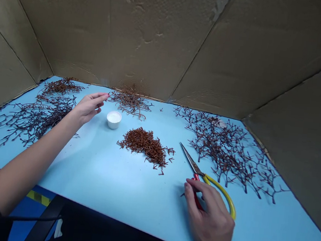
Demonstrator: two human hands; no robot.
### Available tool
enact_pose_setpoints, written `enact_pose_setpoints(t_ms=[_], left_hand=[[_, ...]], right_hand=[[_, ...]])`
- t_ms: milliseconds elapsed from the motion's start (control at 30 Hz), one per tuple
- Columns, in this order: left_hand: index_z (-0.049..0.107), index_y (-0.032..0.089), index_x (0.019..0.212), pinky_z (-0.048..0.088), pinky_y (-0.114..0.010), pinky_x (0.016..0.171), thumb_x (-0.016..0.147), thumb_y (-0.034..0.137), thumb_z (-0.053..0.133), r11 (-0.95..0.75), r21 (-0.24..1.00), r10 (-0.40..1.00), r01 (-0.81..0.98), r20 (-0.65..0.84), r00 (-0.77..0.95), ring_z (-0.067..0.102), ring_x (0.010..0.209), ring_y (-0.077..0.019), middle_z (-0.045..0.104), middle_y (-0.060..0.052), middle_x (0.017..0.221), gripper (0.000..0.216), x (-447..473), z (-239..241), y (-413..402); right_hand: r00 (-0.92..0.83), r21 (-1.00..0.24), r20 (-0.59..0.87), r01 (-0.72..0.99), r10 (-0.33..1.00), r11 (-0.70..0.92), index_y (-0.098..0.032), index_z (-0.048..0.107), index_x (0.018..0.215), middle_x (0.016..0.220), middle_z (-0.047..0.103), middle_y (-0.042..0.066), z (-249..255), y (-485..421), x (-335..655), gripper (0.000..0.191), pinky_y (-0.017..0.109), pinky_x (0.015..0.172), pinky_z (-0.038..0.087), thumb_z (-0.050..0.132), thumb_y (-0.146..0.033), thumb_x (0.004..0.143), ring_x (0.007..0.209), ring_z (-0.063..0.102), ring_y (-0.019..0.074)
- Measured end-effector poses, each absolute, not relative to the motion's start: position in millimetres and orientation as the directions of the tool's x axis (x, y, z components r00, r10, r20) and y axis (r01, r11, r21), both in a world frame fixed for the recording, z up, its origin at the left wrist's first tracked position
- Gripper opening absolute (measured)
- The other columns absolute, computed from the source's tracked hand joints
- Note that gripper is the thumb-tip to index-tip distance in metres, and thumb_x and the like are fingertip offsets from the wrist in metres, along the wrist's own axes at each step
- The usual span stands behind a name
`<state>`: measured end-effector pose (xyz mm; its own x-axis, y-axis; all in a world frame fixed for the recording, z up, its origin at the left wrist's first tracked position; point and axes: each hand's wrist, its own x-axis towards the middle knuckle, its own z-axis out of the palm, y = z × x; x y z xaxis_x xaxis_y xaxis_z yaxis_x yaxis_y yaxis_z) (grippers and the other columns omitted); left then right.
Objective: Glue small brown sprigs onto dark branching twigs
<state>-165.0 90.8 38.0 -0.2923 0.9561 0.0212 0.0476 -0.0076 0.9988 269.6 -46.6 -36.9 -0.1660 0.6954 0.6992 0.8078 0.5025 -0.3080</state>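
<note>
Smooth blue tabletop (99, 175) — right hand's (209, 223) fingers curl on steel scissors (192, 162), left hand's (89, 106) spread open.

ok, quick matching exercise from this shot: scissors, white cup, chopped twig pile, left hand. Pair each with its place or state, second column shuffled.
Things:
1. Scissors
2. Small white cup
3. Pile of short chopped twigs
4. Left hand

Places or states:
A. Open, holding nothing
B. Between the cup and the scissors
C. Fingers of the right hand on its red handle
D. Filled with something white

Pairs: 1-C, 2-D, 3-B, 4-A
</note>
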Motion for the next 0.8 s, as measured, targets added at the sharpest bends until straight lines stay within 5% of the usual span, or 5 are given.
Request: enact_pose_setpoints(t_ms=[200, 367, 533, 800], left_hand=[[0.076, 0.028, 0.1, 0.053, -0.035, 0.065, 0.078, 0.071, 0.084, -0.02, 0.997, 0.987, -0.079, 0.007, -0.161, 0.068, 0.086, -0.0223, 0.076, -0.01, 0.107, 0.048, -142, 60, 61], [0.077, 0.029, 0.103, 0.056, -0.036, 0.072, 0.083, 0.068, 0.081, -0.098, 0.993, 0.989, -0.065, 0.09, -0.114, 0.07, 0.093, -0.0224, 0.076, -0.009, 0.117, 0.044, -114, 72, 37], [0.081, 0.028, 0.093, 0.056, -0.039, 0.086, 0.075, 0.06, 0.091, -0.291, 0.956, 0.938, 0.042, 0.294, -0.181, 0.068, 0.104, -0.0261, 0.077, -0.007, 0.11, 0.038, -95, 73, 33], [0.088, 0.034, 0.088, 0.051, -0.041, 0.099, 0.083, 0.044, 0.087, -0.499, 0.816, 0.828, 0.292, 0.548, -0.117, 0.065, 0.106, -0.0267, 0.068, -0.007, 0.104, 0.011, -122, 69, 36]], right_hand=[[-0.095, -0.35, 0.734, 0.796, 0.672, 0.494, -0.02, 0.073, 0.109, 0.099, 0.077, 0.009, -21, -49, 263, 0.01, 0.034, 0.075, 0.057, 0.068, -0.027, 0.104, 0.086, 0.074, 0.0233], [-0.22, -0.46, 0.661, 0.637, 0.718, 0.619, -0.024, 0.075, 0.104, 0.09, 0.077, 0.006, 57, -33, 228, 0.018, 0.032, 0.064, 0.053, 0.065, -0.038, 0.106, 0.073, 0.071, 0.0206], [-0.482, -0.704, 0.347, 0.433, 0.804, 0.563, -0.022, 0.077, 0.094, 0.089, 0.079, 0.005, 128, 18, 167, 0.041, 0.031, 0.069, 0.052, 0.051, -0.05, 0.111, 0.079, 0.071, 0.0204], [-0.634, -0.922, 0.111, 0.223, 0.765, 0.318, -0.018, 0.069, 0.077, 0.061, 0.059, -0.002, 112, 75, 113, 0.039, 0.025, 0.047, 0.032, 0.061, -0.047, 0.103, 0.049, 0.045, 0.0101]])
